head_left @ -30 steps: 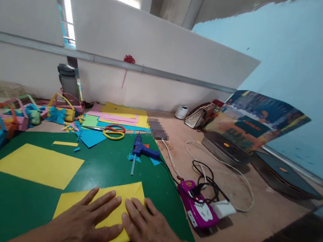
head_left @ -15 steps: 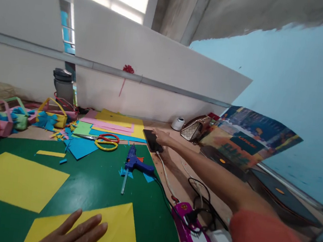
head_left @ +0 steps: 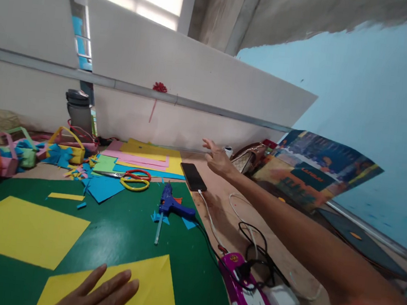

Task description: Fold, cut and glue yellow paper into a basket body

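Observation:
My left hand [head_left: 99, 293] lies flat with its fingers spread on a yellow sheet of paper [head_left: 151, 288] at the bottom of the view. My right hand [head_left: 219, 160] is stretched out to the back of the table, raised, fingers apart, holding nothing. Just left of it lies a black phone [head_left: 193, 177] with a white charging cable [head_left: 209, 217] plugged in. A blue glue gun [head_left: 173, 205] with a glue stick rests on the green mat [head_left: 116, 235]. Another yellow sheet [head_left: 21, 230] lies to the left.
Scissors [head_left: 136, 180] lie by coloured paper sheets [head_left: 140, 154]. Small paper baskets [head_left: 73, 151] and a grey bottle [head_left: 80, 111] stand at back left. A magenta power strip [head_left: 246, 292] with tangled black cords is at right. A handbag [head_left: 249, 158] and a poster [head_left: 319, 170] stand at back right.
My right hand has lifted off the phone and moved up and to the right, with its fingers now apart. My left hand stays on the yellow paper.

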The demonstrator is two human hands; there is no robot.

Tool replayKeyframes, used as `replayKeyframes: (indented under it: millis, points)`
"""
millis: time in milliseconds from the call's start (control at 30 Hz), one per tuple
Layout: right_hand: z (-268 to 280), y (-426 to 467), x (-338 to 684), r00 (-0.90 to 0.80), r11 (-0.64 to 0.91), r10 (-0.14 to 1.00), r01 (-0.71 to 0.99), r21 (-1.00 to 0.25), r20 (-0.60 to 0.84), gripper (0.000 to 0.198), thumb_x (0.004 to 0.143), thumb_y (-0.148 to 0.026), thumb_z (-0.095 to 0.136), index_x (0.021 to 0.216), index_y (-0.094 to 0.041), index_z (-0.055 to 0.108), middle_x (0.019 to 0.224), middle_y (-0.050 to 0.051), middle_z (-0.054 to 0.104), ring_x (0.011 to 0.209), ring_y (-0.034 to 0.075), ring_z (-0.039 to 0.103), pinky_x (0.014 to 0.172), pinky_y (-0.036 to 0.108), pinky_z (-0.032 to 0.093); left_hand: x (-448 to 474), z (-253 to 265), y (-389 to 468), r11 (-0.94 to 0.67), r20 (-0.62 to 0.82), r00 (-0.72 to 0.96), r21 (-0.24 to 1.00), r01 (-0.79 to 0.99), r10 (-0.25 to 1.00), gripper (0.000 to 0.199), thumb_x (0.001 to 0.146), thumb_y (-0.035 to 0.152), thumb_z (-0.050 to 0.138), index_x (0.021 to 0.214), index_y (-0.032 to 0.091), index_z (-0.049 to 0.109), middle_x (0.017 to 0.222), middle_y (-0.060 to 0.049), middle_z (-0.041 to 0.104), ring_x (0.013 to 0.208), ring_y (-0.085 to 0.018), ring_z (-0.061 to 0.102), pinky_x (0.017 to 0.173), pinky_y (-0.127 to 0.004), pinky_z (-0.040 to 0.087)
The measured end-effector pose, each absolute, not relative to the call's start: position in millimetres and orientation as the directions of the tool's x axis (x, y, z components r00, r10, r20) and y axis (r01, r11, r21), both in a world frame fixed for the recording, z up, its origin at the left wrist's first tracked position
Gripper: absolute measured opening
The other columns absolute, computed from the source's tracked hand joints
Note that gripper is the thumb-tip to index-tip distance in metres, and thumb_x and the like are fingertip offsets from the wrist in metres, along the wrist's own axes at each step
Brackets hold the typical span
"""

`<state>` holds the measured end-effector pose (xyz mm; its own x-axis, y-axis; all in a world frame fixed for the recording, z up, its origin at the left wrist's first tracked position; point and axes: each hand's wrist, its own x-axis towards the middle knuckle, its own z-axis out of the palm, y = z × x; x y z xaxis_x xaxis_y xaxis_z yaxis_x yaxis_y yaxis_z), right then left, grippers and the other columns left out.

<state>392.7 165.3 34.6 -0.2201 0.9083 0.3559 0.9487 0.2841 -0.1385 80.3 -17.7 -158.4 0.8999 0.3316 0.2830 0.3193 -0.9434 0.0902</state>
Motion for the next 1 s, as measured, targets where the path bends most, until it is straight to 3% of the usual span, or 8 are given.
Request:
replayKeyframes:
  millis: [100,200,267,400,600,700,867,1000]
  points:
    - [34,110,367,-0.316,0.378,0.892,0.913,-0.152,0.324,0.049,0.086,-0.006,0.042,0.134,-0.011,0.04,0.127,0.014,0.056,0.116,0.022,0.052,0.099,0.038,0.039,78,-158,-22,-0.966,0.286,0.923,0.054,0.252,0.257,0.061,0.094,0.05,0.041,0.146,0.04,0.011,0.144,-0.007,0.036,0.126,-0.029,0.046,0.104,-0.042,0.037]
    - [15,40,339,-0.44,0.48,0.867,0.863,-0.158,0.233,0.042,0.084,-0.015,0.051,0.126,-0.012,0.05,0.122,0.013,0.06,0.112,0.024,0.055,0.098,0.04,0.039,75,-153,-35,-0.933,0.299,0.885,0.07,0.353,0.357,0.049,0.095,0.046,0.038,0.142,0.046,0.023,0.146,-0.007,0.033,0.133,-0.029,0.036,0.107,-0.05,0.029]
    - [-7,-3,324,-0.584,0.59,0.807,0.788,-0.176,0.089,0.038,0.087,-0.02,0.05,0.124,-0.012,0.05,0.122,0.015,0.06,0.114,0.025,0.053,0.102,0.046,0.033,74,-141,-45,-0.89,0.265,0.85,0.124,0.438,0.455,0.043,0.097,0.045,0.035,0.139,0.047,0.029,0.149,-0.005,0.03,0.137,-0.027,0.029,0.109,-0.052,0.024]
    - [-51,-62,312,-0.727,0.676,0.675,0.679,-0.288,-0.128,0.029,0.091,-0.03,0.048,0.115,-0.015,0.054,0.12,0.013,0.06,0.115,0.021,0.053,0.106,0.044,0.03,70,-103,-54,-0.864,0.077,0.89,0.291,0.411,0.449,0.053,0.092,0.059,0.036,0.141,0.043,0.029,0.153,-0.005,0.018,0.139,-0.032,0.019,0.108,-0.059,0.019]
    - [-88,-88,313,-0.757,0.713,0.64,0.648,-0.268,-0.128,0.071,0.083,-0.055,0.055,0.137,-0.011,0.041,0.144,0.025,0.035,0.138,0.034,0.021,0.107,0.054,0.027,67,-78,-45,-0.839,-0.013,0.924,0.413,0.353,0.383,0.05,0.091,0.055,0.043,0.139,0.042,0.034,0.154,-0.004,0.006,0.139,-0.036,0.012,0.108,-0.062,0.009]
    - [-89,-92,311,-0.756,0.719,0.64,0.653,-0.239,-0.139,0.08,0.08,-0.059,0.056,0.14,-0.01,0.037,0.144,0.026,0.034,0.138,0.035,0.021,0.108,0.056,0.023,67,-79,-45,-0.831,-0.035,0.928,0.433,0.349,0.371,0.051,0.089,0.057,0.045,0.137,0.042,0.037,0.154,-0.003,0.002,0.139,-0.038,0.009,0.107,-0.064,0.008]
    - [-83,-97,316,-0.771,0.743,0.615,0.637,-0.207,-0.166,0.078,0.082,-0.061,0.05,0.139,-0.01,0.039,0.143,0.023,0.037,0.137,0.034,0.024,0.108,0.058,0.021,67,-75,-45,-0.801,-0.099,0.922,0.467,0.375,0.374,0.048,0.09,0.057,0.045,0.135,0.043,0.041,0.154,-0.004,0.001,0.139,-0.039,0.007,0.106,-0.067,0.007]
    - [-85,-102,333,-0.766,0.757,0.639,0.642,-0.123,-0.07,0.076,0.083,-0.059,0.05,0.138,-0.007,0.041,0.141,0.022,0.041,0.135,0.032,0.03,0.107,0.056,0.026,68,-73,-46,-0.797,-0.08,0.923,0.481,0.366,0.376,0.047,0.09,0.056,0.045,0.134,0.041,0.043,0.154,-0.004,0.002,0.139,-0.039,0.008,0.106,-0.066,0.007]
